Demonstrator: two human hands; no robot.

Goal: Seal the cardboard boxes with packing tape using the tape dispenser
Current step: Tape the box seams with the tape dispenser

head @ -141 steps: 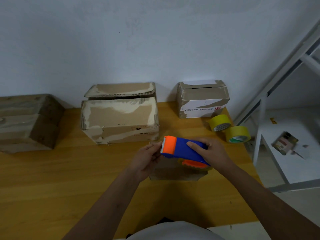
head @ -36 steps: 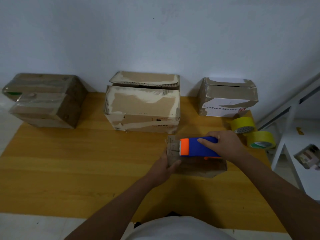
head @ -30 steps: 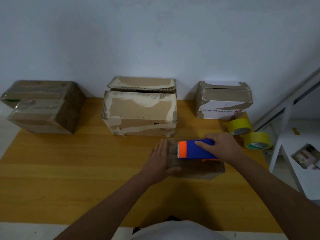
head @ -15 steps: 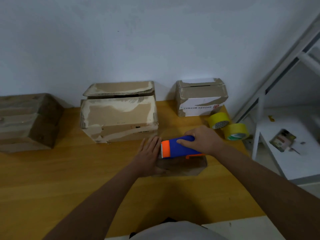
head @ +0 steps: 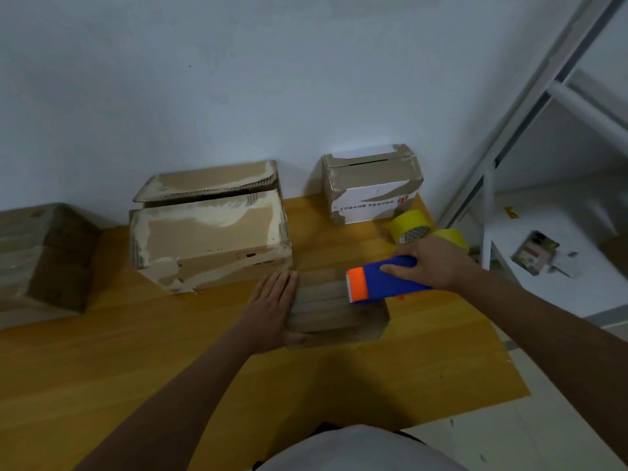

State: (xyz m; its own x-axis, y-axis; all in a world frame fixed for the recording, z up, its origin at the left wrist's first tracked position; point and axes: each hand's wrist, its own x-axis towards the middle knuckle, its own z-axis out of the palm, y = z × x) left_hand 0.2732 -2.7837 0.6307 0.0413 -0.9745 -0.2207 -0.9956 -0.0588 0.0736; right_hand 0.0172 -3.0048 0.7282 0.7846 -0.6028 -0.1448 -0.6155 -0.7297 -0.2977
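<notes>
A small flat cardboard box point(head: 326, 311) lies on the wooden table point(head: 136, 362) in front of me. My left hand point(head: 272, 307) presses flat with straight fingers against the box's left end. My right hand point(head: 431, 266) grips a blue tape dispenser point(head: 384, 280) with an orange toothed front. The dispenser sits over the right part of the box top, its orange end pointing left. Strips of tape run along the box top to the left of the dispenser.
A large worn box point(head: 210, 232) with a loose lid stands behind. A smaller box point(head: 370, 185) with a white label is at the back right, a taped box point(head: 40, 260) at far left. Two yellow tape rolls point(head: 407, 226) lie near the table's right edge. A white metal rack point(head: 530, 205) stands right.
My right hand has drawn the dispenser to the right along the box top, away from my left hand. My left hand stays flat on the box's left end. The camera shifted.
</notes>
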